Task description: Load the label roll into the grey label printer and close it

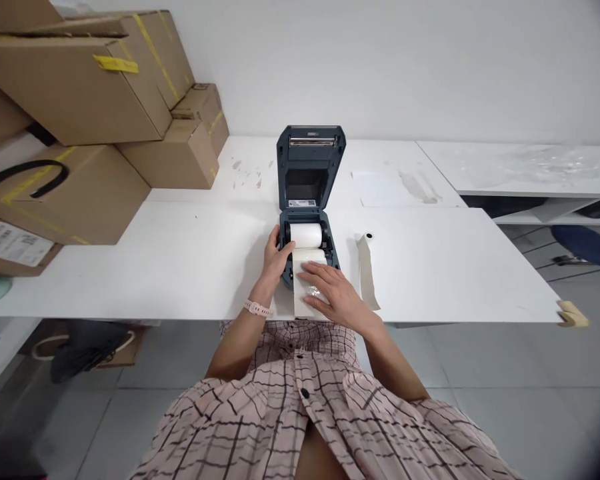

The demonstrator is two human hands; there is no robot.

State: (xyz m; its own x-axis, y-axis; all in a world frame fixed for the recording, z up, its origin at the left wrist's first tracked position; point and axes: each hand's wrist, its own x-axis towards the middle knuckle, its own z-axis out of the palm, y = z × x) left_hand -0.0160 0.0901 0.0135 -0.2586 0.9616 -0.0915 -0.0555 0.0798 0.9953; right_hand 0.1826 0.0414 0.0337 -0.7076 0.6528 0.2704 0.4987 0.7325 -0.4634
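A dark label printer (307, 217) stands on the white table with its lid (311, 163) raised. Inside sits a white label roll (306, 235), and its paper strip (303, 303) runs out over the front towards the table's near edge. My left hand (277, 257) grips the printer's left side, with the thumb over the inner edge beside the roll. Stretched out across the paper strip, the fingers of my right hand (330, 290) lie nearly flat and partly cover it. A shiny, clear patch shows under that hand.
Right of the printer lies a small paper roll (368, 237) with a loose unrolled strip (367, 277). Cardboard boxes (175, 153) are stacked at the left. A thin white sheet (380, 189) lies further back. Clear plastic (550, 163) rests on the right-hand table.
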